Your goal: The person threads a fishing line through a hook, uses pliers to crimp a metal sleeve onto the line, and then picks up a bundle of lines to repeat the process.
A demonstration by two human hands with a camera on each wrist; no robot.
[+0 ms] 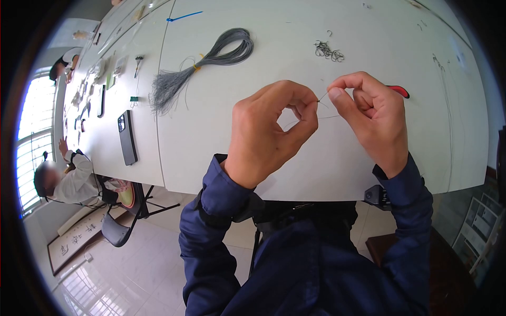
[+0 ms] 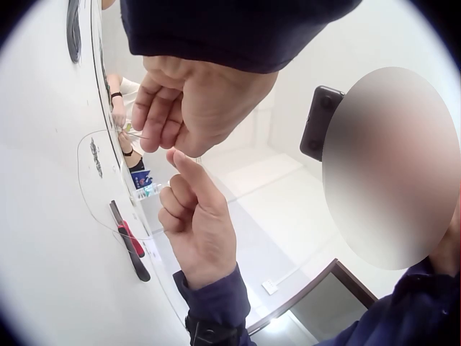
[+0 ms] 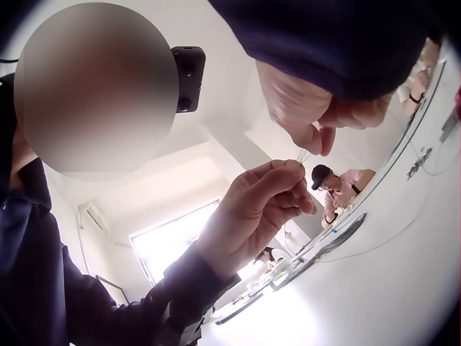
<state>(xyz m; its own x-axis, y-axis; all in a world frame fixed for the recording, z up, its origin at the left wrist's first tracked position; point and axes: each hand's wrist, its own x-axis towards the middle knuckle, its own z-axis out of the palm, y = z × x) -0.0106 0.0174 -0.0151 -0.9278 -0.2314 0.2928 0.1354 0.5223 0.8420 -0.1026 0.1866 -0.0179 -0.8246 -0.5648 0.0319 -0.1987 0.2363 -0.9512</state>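
Observation:
My left hand (image 1: 266, 131) is raised over the table, thumb and index finger pinching a thin fishing line (image 1: 323, 96). A small dark piece shows right at those fingertips; the rest of it is hidden by the fingers. Facing it, my right hand (image 1: 371, 113) pinches the line a short way off between thumb and index finger, so a short stretch spans the two hands. More of the line loops loosely below, and in the left wrist view it arcs out over the table. Beyond the hands lies a pile of dark fish hooks (image 1: 329, 51).
A grey bundle of line (image 1: 226, 50), tied in yellow, lies at the back left near a blue cable tie (image 1: 184, 16). Red-handled pliers (image 1: 399, 91) lie partly behind my right hand. A phone (image 1: 126, 138) rests on the left table. Other people sit further along.

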